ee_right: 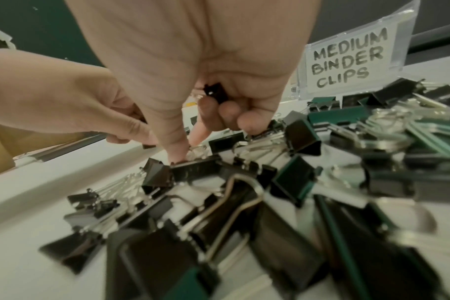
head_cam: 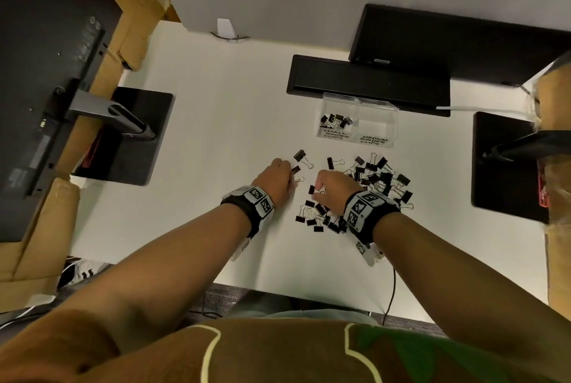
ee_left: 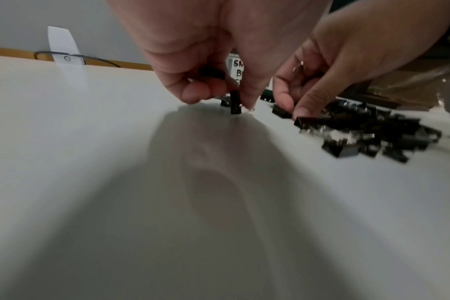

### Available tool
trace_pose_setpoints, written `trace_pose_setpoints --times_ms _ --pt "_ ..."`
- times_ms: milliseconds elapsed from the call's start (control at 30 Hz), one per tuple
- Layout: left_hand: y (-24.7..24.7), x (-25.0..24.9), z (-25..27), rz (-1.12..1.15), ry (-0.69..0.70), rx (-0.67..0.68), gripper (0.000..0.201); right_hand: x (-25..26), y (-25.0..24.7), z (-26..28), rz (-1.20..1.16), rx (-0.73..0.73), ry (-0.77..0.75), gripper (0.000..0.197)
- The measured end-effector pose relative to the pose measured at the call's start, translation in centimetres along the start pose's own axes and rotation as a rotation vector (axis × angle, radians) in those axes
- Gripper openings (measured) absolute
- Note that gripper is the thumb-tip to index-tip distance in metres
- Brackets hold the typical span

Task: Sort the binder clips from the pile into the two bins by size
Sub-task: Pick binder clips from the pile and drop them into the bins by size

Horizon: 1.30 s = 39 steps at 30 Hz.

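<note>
On the white desk [head_cam: 216,135] lies a pile of black binder clips [head_cam: 380,178], with smaller ones spread nearer me [head_cam: 321,215]. My left hand [head_cam: 290,177] pinches a small clip [ee_left: 235,104] that stands on the desk, left of the pile. My right hand [head_cam: 318,191] keeps a small clip [ee_right: 216,93] tucked under its curled fingers. Its thumb and forefinger [ee_right: 177,156] press on another clip [ee_right: 195,169] at the pile's edge. Two clear bins stand behind the pile. The bin labelled small [head_cam: 338,104] holds several clips. No clips show in the one labelled medium [head_cam: 378,110].
Two loose clips [head_cam: 301,156] [head_cam: 333,162] lie between my hands and the bins. Black monitor bases stand at the left [head_cam: 123,135] and right [head_cam: 506,166]. A long black bar [head_cam: 367,82] lies behind the bins. A cable [head_cam: 392,290] hangs over the front edge.
</note>
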<state>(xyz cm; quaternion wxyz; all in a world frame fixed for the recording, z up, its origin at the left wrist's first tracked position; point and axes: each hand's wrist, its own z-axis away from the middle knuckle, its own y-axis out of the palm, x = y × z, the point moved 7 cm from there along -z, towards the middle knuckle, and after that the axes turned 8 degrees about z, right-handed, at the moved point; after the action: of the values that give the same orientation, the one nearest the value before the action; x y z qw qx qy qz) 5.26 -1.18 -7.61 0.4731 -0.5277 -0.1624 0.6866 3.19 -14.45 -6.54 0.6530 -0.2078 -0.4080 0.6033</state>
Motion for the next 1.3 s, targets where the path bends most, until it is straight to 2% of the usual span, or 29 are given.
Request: trace_pose_setpoints --times_ms 167,333,467,600,767,833,867,933,1033,1100,1200,1300 --pt "-3.2 -3.2 -1.5 0.201 0.035 -0.12 0.009 0.0 0.1 0.1 -0.052 -0.021 0.007 0.017" --pt "-6.5 -7.3 -4.8 0.298 0.097 -0.231 0.006 1.1 0.1 0.0 -0.04 -0.059 -0.07 0.038" --pt "-7.3 -9.9 -7.7 0.26 0.088 -0.207 0.008 1.4 0.2 -0.2 0.011 -0.082 -0.091 0.02" --pt "-6.8 -11.6 -9.5 0.119 0.106 -0.141 0.012 0.6 0.4 -0.5 0.032 -0.045 -0.028 0.02" --pt "-6.5 -11.4 -9.8 0.136 0.154 -0.131 0.025 -0.4 0.2 -0.6 -0.109 -0.088 -0.046 0.019" --pt "-6.9 -10.8 -9.4 0.195 0.16 -0.154 0.027 -0.8 -0.1 -0.6 -0.15 -0.111 -0.058 0.012" --pt "-7.2 -10.3 -9.1 0.239 0.154 -0.179 0.027 -1.0 -0.4 -0.6 -0.161 -0.123 -0.058 0.011" --pt "-8.1 -9.2 -8.4 0.32 0.134 -0.257 0.022 -1.4 -0.9 -0.6 -0.172 -0.14 -0.056 0.025" --pt "-8.3 -6.4 -6.8 0.344 0.065 -0.334 0.015 -2.7 -2.8 -0.3 -0.273 -0.179 -0.006 0.021" --pt "-7.0 -4.4 -5.7 0.288 0.024 -0.277 0.014 -3.5 -5.8 -0.3 -0.312 -0.283 0.009 0.026" --pt "-4.1 -2.3 -4.0 0.143 -0.002 -0.123 0.012 -4.5 -10.8 -1.4 -0.344 -0.451 0.034 0.029" --pt "-1.8 -1.4 -2.7 0.041 0.026 -0.017 0.023 -5.3 -13.1 -3.8 -0.342 -0.485 0.148 0.021"
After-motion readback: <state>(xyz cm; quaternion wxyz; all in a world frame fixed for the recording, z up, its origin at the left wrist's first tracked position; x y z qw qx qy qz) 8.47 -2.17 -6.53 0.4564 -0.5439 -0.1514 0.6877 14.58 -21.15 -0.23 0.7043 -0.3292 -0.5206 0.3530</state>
